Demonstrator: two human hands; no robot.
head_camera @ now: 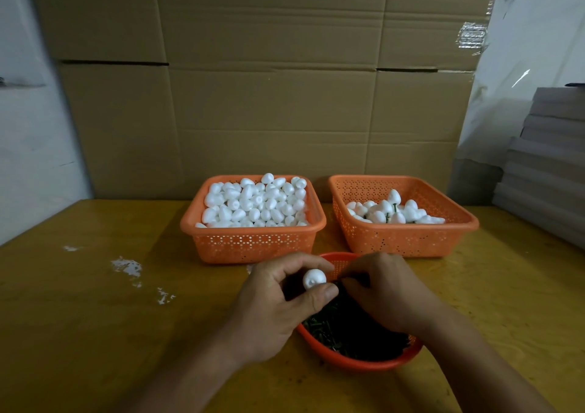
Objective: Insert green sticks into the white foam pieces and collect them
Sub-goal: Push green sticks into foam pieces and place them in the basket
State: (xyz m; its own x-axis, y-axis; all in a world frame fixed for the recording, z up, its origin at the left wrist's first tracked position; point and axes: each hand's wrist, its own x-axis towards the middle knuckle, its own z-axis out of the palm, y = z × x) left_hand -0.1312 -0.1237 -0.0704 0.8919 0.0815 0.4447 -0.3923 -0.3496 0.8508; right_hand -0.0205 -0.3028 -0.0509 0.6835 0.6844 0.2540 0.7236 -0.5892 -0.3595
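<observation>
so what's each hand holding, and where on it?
Left hand pinches a white foam piece by its sides, thumb below and fingers above. Right hand pinches something dark, likely a green stick; mostly hidden.

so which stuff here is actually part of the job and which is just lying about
In the job:
foam piece in the left hand
right hand at the green sticks
full foam basket
finished-pieces basket

Lying about:
cardboard boxes
white scraps
grey stack
</observation>
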